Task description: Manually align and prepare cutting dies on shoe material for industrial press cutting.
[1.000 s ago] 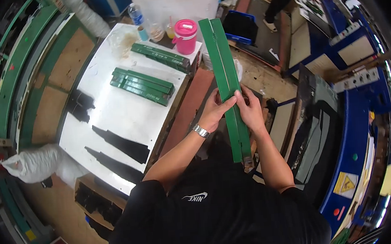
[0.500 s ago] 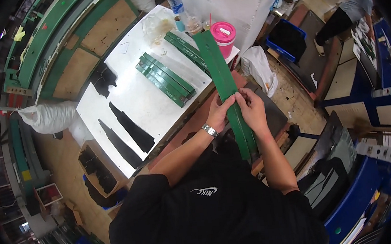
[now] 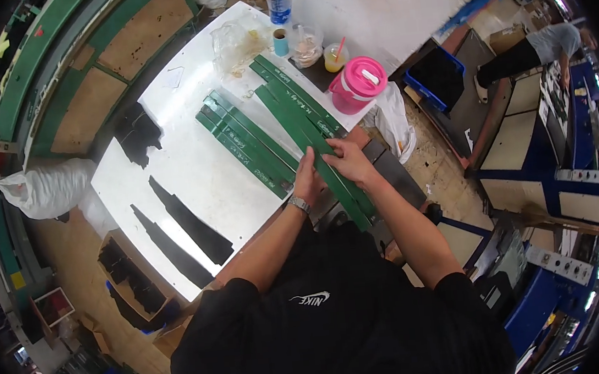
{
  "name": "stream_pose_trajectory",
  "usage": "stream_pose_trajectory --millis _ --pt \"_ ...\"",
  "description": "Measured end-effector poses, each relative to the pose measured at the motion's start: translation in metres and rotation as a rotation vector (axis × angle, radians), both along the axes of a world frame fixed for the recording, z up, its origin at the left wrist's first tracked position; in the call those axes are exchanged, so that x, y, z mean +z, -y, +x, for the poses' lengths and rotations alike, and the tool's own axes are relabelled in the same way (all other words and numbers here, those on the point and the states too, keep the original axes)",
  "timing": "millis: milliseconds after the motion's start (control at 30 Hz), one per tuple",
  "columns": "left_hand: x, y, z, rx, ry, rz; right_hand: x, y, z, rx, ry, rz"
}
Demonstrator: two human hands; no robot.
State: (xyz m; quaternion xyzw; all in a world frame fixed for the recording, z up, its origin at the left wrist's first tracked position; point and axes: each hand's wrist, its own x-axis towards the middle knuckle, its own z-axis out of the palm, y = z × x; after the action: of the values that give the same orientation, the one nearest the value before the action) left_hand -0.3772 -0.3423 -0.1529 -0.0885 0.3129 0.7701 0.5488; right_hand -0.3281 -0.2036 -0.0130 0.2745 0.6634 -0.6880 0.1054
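Both my hands hold a long, narrow green board, which slants from over the white table toward my body. My left hand grips its left edge, thumb on top. On the opposite edge, my right hand pinches it between thumb and fingers. The undersides of my fingers are hidden. Beyond the board's far end lies another green strip with handwriting on it. Left of it, several more green strips sit side by side. Two long black cut pieces lie flat on the white table.
A pink drink jug, a cup with a straw, a plastic bag and a water bottle stand at the table's far end. A cardboard box of black pieces is at left. Another person bends at far right.
The green board has come down lower and to the left, its far end now over the table beside the other strips. Both hands have moved slightly left with it, and the view has shifted.
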Motion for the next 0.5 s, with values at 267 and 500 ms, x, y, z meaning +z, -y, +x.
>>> stream_pose_trajectory --millis 267,500 --pt "0.007 -0.028 -0.101 0.094 0.001 -0.386 -0.079 -0.026 -0.119 -0.114 0.204 0.194" --pt "-0.059 -0.039 -0.157 0.14 0.027 -0.492 -0.145 -0.024 -0.179 -0.039 0.224 0.408"
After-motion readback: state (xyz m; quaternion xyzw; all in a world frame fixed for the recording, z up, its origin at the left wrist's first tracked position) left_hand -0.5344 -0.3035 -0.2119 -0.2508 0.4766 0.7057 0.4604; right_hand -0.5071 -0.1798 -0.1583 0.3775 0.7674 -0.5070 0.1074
